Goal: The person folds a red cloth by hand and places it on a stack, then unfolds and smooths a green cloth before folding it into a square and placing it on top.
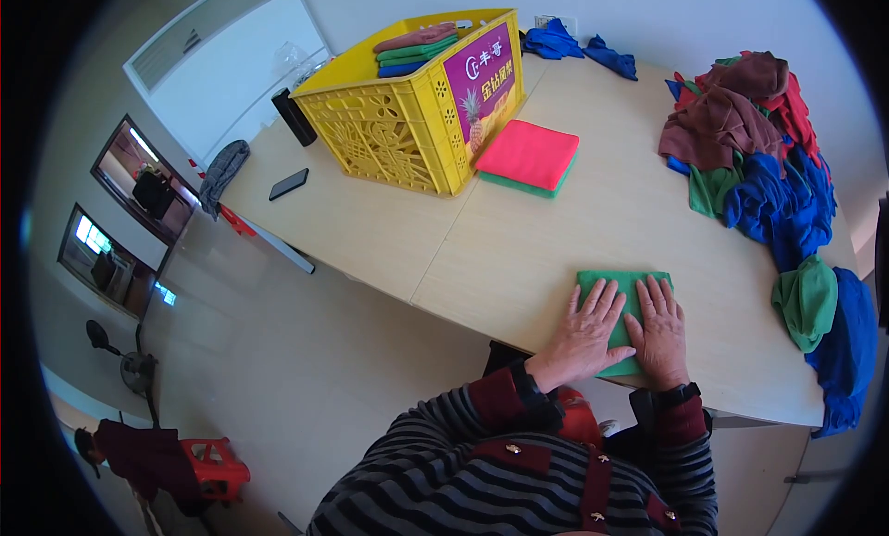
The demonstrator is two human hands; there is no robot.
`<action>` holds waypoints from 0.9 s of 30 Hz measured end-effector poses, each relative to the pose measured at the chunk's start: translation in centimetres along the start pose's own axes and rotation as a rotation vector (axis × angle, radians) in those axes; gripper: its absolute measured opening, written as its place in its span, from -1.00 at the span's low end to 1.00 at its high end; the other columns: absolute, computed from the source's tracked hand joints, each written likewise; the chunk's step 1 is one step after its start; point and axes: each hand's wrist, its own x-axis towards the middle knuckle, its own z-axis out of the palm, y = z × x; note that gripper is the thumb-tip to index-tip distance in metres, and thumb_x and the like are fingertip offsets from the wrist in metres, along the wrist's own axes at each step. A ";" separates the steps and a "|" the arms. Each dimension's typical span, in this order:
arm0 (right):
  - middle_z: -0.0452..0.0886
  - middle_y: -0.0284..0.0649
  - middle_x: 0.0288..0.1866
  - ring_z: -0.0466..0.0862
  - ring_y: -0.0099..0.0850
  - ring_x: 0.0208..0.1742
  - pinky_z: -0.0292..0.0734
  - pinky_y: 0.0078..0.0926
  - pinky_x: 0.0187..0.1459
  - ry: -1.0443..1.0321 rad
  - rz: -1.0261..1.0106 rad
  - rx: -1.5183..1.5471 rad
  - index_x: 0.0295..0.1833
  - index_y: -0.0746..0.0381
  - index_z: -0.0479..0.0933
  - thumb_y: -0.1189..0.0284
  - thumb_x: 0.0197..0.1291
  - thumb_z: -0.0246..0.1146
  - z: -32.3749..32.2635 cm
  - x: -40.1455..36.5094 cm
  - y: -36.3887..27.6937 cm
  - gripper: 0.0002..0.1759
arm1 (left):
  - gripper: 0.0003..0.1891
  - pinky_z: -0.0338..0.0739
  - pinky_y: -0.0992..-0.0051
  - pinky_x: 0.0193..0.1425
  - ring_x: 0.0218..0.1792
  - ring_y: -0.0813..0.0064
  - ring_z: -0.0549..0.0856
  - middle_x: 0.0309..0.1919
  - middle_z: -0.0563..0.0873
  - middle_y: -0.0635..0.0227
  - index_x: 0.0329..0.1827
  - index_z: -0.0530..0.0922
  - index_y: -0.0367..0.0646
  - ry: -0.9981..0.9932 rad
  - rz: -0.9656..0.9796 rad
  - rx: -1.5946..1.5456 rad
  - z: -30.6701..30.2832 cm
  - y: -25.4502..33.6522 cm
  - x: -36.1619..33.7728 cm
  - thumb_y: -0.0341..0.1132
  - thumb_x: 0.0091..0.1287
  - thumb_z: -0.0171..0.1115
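A green cloth (627, 306), folded into a square, lies at the table's near edge. Flat on its left half rests my left hand (585, 337), fingers stretched out. My right hand (661, 337) presses on the right half, its fingers also extended. The middle of the cloth shows between the two hands; the parts under the palms are hidden. Farther up the table sits a small stack with a red folded cloth (531, 154) on top and a green folded cloth (523, 186) beneath.
A yellow crate (380, 133) holding folded cloths stands at the back. Crumpled cloths (722, 129) in brown, blue, green and red heap along the right side. A phone (289, 184) and a black cylinder (294, 118) lie left. Another person (143, 457) is at lower left by a red stool (218, 467).
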 end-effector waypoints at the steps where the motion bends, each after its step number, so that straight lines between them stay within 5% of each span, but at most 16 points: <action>1: 0.29 -0.08 0.64 0.17 -0.05 0.68 0.10 0.00 0.57 0.002 -0.001 -0.001 0.54 0.22 0.36 0.08 0.44 0.16 0.0 0.0 0.0 -0.31 | -0.07 -0.03 -0.17 0.65 0.65 -0.01 0.11 0.62 0.20 -0.05 0.60 0.23 -0.33 0.000 -0.001 0.000 0.0 0.0 0.0 0.31 0.45 0.06; 27: 0.34 -0.10 0.61 0.27 -0.03 0.63 0.21 -0.05 0.55 0.084 0.063 -0.058 0.54 0.19 0.35 0.07 0.49 0.08 1.2 -1.0 1.6 -0.35 | -0.11 0.02 -0.18 0.62 0.64 0.01 0.16 0.62 0.22 0.01 0.60 0.24 -0.30 -0.006 0.026 0.029 0.6 -0.6 -0.9 0.25 0.44 0.13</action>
